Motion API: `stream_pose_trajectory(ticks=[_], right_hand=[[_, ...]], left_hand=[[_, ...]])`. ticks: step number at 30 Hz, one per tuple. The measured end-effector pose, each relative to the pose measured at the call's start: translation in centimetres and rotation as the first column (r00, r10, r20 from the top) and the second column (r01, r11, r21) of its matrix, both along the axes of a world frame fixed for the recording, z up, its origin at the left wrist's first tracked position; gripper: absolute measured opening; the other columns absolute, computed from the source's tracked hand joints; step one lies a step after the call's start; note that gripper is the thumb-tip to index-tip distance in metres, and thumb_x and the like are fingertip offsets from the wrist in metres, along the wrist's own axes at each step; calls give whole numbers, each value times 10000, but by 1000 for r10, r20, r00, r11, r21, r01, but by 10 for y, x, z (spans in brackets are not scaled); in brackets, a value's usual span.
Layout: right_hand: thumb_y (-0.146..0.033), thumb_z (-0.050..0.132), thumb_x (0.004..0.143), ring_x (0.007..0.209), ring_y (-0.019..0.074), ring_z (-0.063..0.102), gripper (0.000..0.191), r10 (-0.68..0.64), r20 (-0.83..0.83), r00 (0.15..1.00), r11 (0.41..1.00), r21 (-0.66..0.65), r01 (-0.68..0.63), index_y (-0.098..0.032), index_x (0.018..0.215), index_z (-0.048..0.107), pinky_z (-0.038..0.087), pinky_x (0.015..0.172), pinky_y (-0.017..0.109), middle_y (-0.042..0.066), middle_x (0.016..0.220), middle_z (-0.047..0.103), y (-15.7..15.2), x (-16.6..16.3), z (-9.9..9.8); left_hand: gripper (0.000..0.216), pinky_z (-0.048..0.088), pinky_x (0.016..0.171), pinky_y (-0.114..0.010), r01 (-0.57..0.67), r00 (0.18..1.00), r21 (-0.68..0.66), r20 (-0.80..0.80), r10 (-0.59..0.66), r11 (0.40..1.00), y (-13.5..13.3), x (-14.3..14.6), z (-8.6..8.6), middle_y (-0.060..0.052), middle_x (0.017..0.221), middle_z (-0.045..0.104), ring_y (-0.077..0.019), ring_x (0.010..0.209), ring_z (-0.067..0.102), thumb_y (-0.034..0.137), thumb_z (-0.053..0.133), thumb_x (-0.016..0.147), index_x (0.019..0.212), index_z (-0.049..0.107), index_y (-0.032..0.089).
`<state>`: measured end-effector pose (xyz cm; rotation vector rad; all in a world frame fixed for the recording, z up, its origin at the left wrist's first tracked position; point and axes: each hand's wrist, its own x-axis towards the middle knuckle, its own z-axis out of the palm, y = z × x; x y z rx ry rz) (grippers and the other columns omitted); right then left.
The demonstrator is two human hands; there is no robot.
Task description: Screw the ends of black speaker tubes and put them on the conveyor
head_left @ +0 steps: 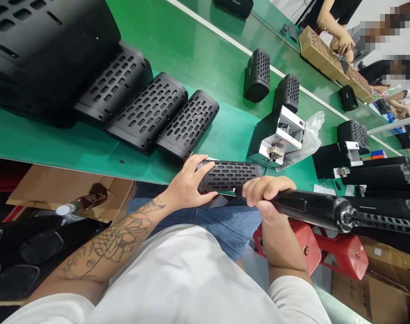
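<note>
Your left hand (187, 186) clasps the left end of the perforated black casing (230, 175), which lies at the green desk's (208, 58) near edge in mid-frame. Your right hand (265, 194), just right of it, is fisted around a black power screwdriver (313, 208) whose tip sits at the casing's lower edge.

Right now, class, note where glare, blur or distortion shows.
Head view: soft glare on the glossy green conveyor belt; edges tilt and stretch; top-right corner pixelated; left hand on the black perforated cylindrical casing and right hand gripping the black power screwdriver are sharp.
</note>
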<state>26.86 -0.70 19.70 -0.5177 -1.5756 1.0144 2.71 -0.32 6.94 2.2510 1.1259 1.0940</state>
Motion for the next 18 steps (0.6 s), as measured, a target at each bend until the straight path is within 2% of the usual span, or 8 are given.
stream_pose_trajectory(ticks=[4,6,7,9,11,13,15,18], right_hand=[[-374,969,955,391,122,591,326,32,-16,999,999,-17,-32,-299,900,656,596,506,290,-100,600,657,1,9,4],[-443,951,978,364,111,538,326,-62,-56,997,998,-34,60,-295,920,667,585,485,289,-112,589,630,9,24,11],[-471,945,983,357,108,514,325,-165,-87,982,986,-38,162,-296,939,675,571,469,285,-120,586,616,17,34,15],[-503,952,971,374,111,506,336,-427,-144,893,903,-19,429,-299,988,685,551,461,279,-133,594,595,40,59,21],[-534,963,957,428,119,544,378,-660,-174,731,739,23,673,-291,999,677,559,501,287,-129,614,586,68,84,21],[-592,917,997,470,133,575,410,-775,-141,616,612,77,787,-285,961,647,557,538,311,-113,620,574,94,106,16],[-642,891,1004,460,152,567,450,-807,-109,580,573,92,815,-293,929,617,536,522,337,-111,598,554,113,119,6],[-656,970,902,413,153,535,514,-784,-137,606,607,37,794,-294,905,604,520,475,344,-129,559,544,122,124,-9]], left_hand=[[914,518,1377,-748,6,1000,28,-9,-6,1000,1,-3,-1,-278,1684,598,-491,1625,612,398,935,946,1724,485,229],[1000,517,1378,-760,19,1000,41,-4,-19,999,1,-4,-2,-286,1721,569,-503,1655,591,377,954,941,1772,415,239],[1043,514,1382,-764,29,1000,48,4,-29,998,0,-5,-3,-296,1748,544,-510,1677,572,365,960,939,1794,377,241],[1108,501,1395,-770,46,999,47,25,-47,998,0,-6,-6,-319,1815,467,-522,1734,511,335,965,940,1827,309,241],[1148,483,1407,-775,58,997,22,44,-59,998,-2,-8,-11,-334,1872,380,-531,1785,441,302,965,941,1847,262,243],[1167,474,1411,-778,74,995,-10,63,-73,997,-2,-10,-15,-339,1903,320,-535,1811,396,274,962,944,1857,235,249],[1179,471,1409,-781,87,993,-32,80,-84,996,-2,-12,-19,-339,1910,300,-538,1812,394,251,973,938,1858,236,257],[1249,475,1398,-796,92,992,-42,95,-88,995,0,-13,-23,-320,1893,336,-542,1789,432,212,1020,884,1860,246,290]])
